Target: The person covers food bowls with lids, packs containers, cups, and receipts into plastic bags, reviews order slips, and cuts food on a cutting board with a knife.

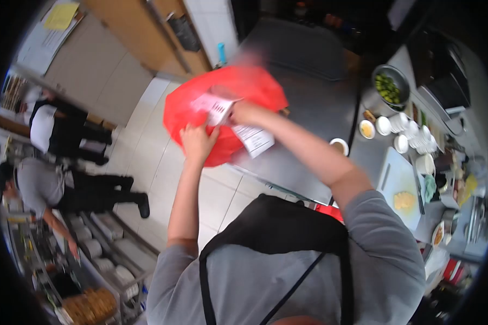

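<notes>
A large red plastic bag [181,105] is spread out at the left end of the steel counter, partly over its edge. My left hand [198,142] grips the near side of the bag with its thumb and fingers. My right hand [245,114] is over the bag, its fingers closed at a printed white paper slip [218,110]; the fingertips are partly hidden. Below my right wrist hangs a second printed paper [253,141], touching the bag. What is inside the bag cannot be seen.
On the steel counter [314,124] stands a small white bowl [339,146]. Farther right are a metal pot of green vegetables [387,89], stacked white cups [412,132] and a white cutting board [393,181] with a knife. Two people [51,127] [43,187] stand at the left.
</notes>
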The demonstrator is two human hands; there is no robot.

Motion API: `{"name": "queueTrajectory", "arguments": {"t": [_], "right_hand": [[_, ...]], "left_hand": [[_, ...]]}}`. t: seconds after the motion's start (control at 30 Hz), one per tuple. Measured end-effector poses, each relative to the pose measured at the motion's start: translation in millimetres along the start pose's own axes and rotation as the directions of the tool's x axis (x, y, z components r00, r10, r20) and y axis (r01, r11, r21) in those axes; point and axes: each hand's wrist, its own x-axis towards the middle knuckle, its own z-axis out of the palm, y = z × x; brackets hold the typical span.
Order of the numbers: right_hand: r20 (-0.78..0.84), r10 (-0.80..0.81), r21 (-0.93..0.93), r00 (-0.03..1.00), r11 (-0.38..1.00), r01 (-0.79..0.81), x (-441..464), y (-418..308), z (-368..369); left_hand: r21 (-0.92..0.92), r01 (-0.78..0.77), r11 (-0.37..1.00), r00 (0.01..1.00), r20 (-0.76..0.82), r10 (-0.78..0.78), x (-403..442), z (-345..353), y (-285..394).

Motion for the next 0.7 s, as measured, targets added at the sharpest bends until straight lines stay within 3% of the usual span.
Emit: {"name": "queueTrajectory", "arguments": {"t": [0.03,0.07,0.17,0.2,0.23,0.27,0.37,0.43,0.7], "right_hand": [[-0.018,-0.129,-0.128,0.991,0.984,0.126,-0.3,-1.5,2.0],[-0.016,-0.155,-0.191,0.988,0.970,0.150,-0.9,2.7,9.8],[-0.015,-0.046,-0.395,0.999,0.918,0.037,-22.3,49.3,41.3],[0.062,0.591,-0.265,0.804,0.787,-0.557,-23.3,34.8,44.3],[0.060,0.490,-0.457,0.870,0.788,-0.413,-27.0,106.5,87.6],[0.476,0.590,-0.653,0.652,0.734,-0.187,-25.9,105.0,79.2],[0.590,0.651,-0.755,0.478,0.655,0.039,-24.1,57.2,55.0],[0.601,0.670,-0.765,0.436,0.640,0.070,-19.5,53.7,54.9],[0.569,0.699,-0.789,0.434,0.613,0.048,-16.5,46.5,45.9]], "left_hand": [[-0.004,0.004,1.000,1.000,0.030,-0.004,1.8,0.6,-0.6],[-0.044,0.002,0.999,1.000,0.012,-0.001,2.6,-3.3,2.5],[-0.044,-0.060,0.997,0.998,0.030,0.061,8.1,3.2,-5.3],[-0.050,-0.037,0.998,0.998,0.041,0.039,9.5,-4.8,2.0],[0.030,0.007,1.000,0.993,0.113,-0.010,13.0,-5.6,0.6],[-0.001,-0.031,1.000,0.997,0.075,0.031,13.8,-3.4,-2.4],[-0.042,-0.064,0.997,0.996,0.056,0.067,17.5,-8.6,4.3],[0.062,-0.029,0.998,0.982,0.190,0.017,18.8,-13.3,10.5],[0.106,-0.048,0.993,0.981,0.190,0.027,15.2,-4.3,17.8]]}}
